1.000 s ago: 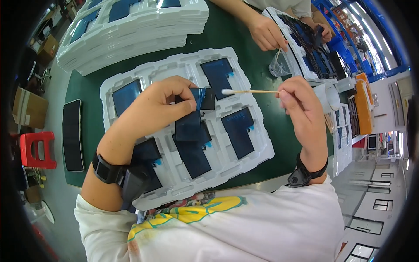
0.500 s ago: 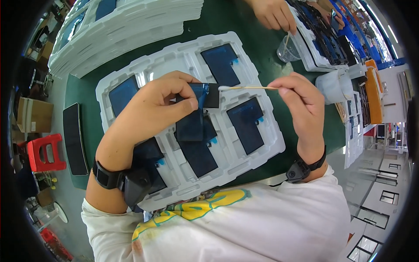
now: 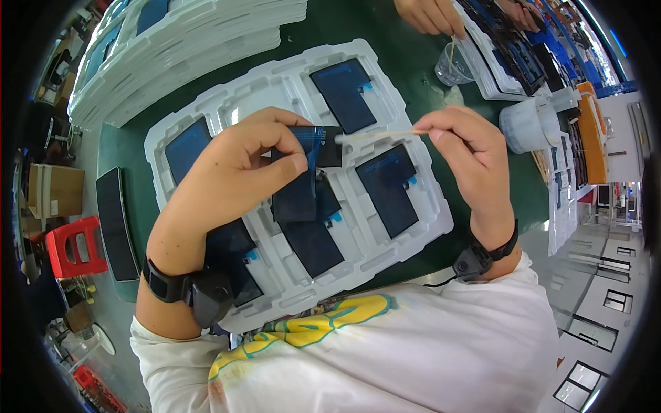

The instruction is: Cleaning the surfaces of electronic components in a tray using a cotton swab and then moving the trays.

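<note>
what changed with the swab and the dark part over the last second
The right hand brought the swab leftward until its tip met the top end of the dark part; a second ago the tip was clear of it. The left hand kept its grip on the part over the white tray.

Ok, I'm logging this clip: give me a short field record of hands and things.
left hand: grip on dark flat panel, lifted above tray
right hand: pinches thin swab stick, tip at panel's top edge
tray: white, moulded, more dark panels in pockets
table: green
beyond: another person's hand at clear cup
</note>
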{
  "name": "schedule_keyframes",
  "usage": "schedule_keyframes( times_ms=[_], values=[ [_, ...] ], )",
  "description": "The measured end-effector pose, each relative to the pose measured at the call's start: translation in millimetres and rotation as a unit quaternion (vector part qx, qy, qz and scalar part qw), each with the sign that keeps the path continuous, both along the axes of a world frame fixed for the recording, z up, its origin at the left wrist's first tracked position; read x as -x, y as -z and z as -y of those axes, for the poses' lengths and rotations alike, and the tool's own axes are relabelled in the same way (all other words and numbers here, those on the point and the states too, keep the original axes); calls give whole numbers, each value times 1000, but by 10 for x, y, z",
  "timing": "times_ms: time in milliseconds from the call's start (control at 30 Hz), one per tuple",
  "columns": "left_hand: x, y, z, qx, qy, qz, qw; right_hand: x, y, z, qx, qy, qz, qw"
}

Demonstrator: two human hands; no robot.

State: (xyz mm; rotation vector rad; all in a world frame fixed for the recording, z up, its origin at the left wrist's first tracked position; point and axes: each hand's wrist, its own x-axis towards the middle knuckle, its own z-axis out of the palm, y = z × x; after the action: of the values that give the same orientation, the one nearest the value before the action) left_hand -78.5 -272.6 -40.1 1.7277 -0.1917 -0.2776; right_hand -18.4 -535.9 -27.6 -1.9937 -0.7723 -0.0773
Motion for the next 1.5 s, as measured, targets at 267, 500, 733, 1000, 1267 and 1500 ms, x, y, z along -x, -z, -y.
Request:
schedule_keyframes(
  times_ms=[267,500,733,1000,1267,1500],
  values=[
    [-4,0,6,3,1,-13,1000,17,-20,1,13,-12,-44,999],
    [-3,-15,13,2,-5,-10,1000,-14,-37,55,23,-56,-98,993],
    [1,-48,20,-19,-33,-23,999,-21,-94,116,-94,-3,-165,982],
    [7,-41,17,12,-35,-6,999,2,-40,61,-77,28,-133,988],
    [-4,-34,30,25,-36,-2,999,-5,-34,63,-51,35,-123,991],
    [5,-59,32,-1,-22,-8,1000,-48,42,70,-48,3,-73,996]
  ],
)
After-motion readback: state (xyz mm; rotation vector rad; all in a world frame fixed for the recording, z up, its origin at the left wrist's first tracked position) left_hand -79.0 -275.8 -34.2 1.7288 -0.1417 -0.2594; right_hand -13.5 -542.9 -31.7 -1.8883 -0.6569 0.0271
